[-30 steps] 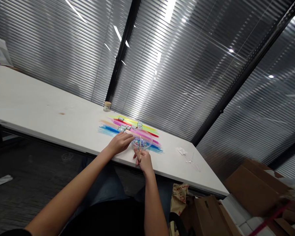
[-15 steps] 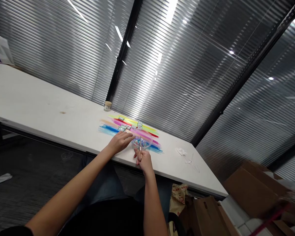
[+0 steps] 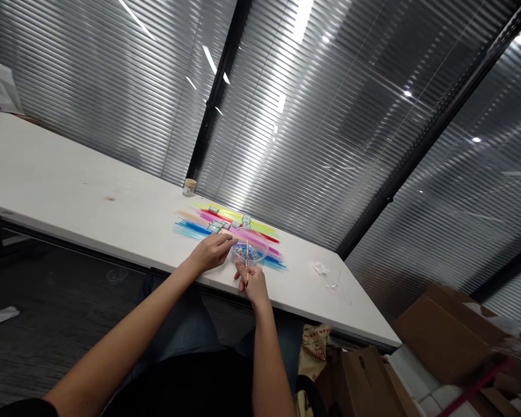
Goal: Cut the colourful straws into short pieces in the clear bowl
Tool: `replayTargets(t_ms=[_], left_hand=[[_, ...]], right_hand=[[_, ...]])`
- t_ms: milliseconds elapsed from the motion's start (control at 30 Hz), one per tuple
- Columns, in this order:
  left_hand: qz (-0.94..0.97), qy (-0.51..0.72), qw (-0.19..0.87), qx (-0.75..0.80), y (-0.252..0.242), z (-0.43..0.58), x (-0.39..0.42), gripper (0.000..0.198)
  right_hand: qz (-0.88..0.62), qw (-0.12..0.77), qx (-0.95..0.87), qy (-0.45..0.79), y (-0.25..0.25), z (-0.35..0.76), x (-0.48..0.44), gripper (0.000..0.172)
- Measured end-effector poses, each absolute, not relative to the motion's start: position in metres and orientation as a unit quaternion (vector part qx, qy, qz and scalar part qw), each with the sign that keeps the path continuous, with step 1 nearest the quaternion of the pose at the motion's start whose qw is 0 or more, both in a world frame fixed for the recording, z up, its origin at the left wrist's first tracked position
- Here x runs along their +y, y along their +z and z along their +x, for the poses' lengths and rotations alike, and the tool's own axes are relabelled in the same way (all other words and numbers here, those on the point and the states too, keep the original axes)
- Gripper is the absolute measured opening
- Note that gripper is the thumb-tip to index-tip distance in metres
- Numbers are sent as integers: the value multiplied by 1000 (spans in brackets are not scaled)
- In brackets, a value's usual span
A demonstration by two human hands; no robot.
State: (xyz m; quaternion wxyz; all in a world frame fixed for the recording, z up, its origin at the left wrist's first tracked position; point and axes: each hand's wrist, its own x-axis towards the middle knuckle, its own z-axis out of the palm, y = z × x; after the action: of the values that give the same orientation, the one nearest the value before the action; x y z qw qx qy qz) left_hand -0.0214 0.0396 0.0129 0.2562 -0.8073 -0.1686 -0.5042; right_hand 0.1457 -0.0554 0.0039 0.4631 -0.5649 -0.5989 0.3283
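In the head view a pair of scissors (image 3: 247,255) points away from me over a clear round bowl (image 3: 267,247), its handle in my right hand (image 3: 255,284). Many small pieces (image 3: 252,253), mostly blue and purple, lie in the bowl. At the bowl's left rim my left hand (image 3: 212,252) has its fingers pressed together, their tips close to the blades. Whatever those fingertips pinch is too small to make out. Behind and beside the bowl spread long thin coloured strips (image 3: 193,227) in blue, pink, red and yellow, with several small packets (image 3: 217,226) on top.
A jar with a tan lid (image 3: 190,186) stands by the glass wall. White scraps and clear plastic (image 3: 320,267) lie on the white table (image 3: 125,220) to the right. Cardboard boxes (image 3: 445,333) and a paper bag (image 3: 315,347) crowd the floor at right.
Both hands stay almost in place over the bowl. The scissors are still in my right hand, and the view has shifted very slightly.
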Motion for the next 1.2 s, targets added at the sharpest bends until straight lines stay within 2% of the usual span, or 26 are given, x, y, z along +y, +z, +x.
replayTargets(t_ms=[467, 867, 1200], left_hand=[[-803, -507, 282, -135, 11, -21, 41, 30], [-808, -524, 238, -124, 11, -20, 41, 33], [-797, -526, 255, -153, 14, -20, 39, 25]], right_hand=[[-566, 456, -600, 333, 8, 145, -58, 56], [-564, 467, -607, 308, 6, 145, -57, 54], [-573, 479, -582, 321, 6, 145, -56, 53]])
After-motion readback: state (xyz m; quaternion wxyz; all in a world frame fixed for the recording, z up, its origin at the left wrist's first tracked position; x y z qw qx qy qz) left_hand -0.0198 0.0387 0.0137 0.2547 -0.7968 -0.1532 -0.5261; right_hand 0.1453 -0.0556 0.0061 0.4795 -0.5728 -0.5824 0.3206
